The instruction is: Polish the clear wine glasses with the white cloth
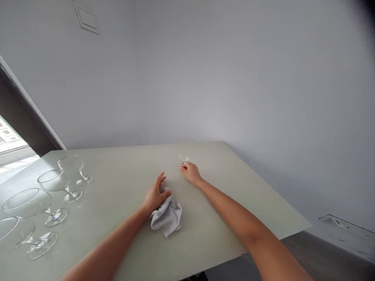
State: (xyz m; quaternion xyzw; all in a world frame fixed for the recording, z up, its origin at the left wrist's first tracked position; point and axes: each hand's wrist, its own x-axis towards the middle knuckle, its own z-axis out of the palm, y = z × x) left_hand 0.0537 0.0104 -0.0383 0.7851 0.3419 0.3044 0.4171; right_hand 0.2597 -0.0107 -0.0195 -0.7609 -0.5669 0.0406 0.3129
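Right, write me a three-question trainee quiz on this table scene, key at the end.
1. How many stemmed glasses stand along the left side of the table?

2. Which is closest to the right hand?
a) the row of stemmed glasses
b) a small, clear, blurred item
c) the wall switch

3. True or false: the right hand is touching the white cloth.

Key
1. Four, the nearest one cut off by the picture's edge.
2. b
3. False; the left hand is touching it.

Pale wall (249, 78), switch plate (87, 18) high at left, dark slanting frame (22, 107) beside window (8, 134)
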